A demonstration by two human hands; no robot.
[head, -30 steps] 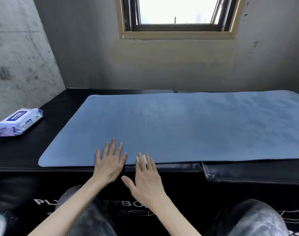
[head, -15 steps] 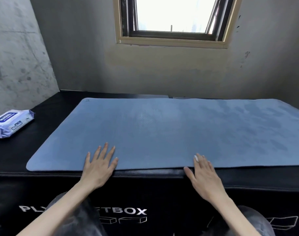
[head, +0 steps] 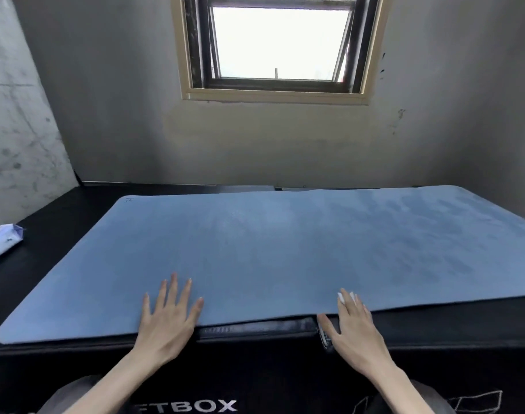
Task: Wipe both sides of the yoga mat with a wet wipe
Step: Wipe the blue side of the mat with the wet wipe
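Blue yoga mat (head: 285, 258) lies flat on black worktop (head: 61, 210), left hand (head: 168, 316) and right hand (head: 355, 327) flat-fingered on near edge, gripping nothing; likely flipping next, so pinch edge evenly; wipes pack (head: 1, 243) far left.

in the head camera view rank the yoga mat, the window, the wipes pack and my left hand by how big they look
1. yoga mat
2. window
3. left hand
4. wipes pack, though the frame edge cuts it off, so its rank is unsure.

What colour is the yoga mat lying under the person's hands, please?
The yoga mat is a muted blue with darker patches toward its right side, as seen in the head view.
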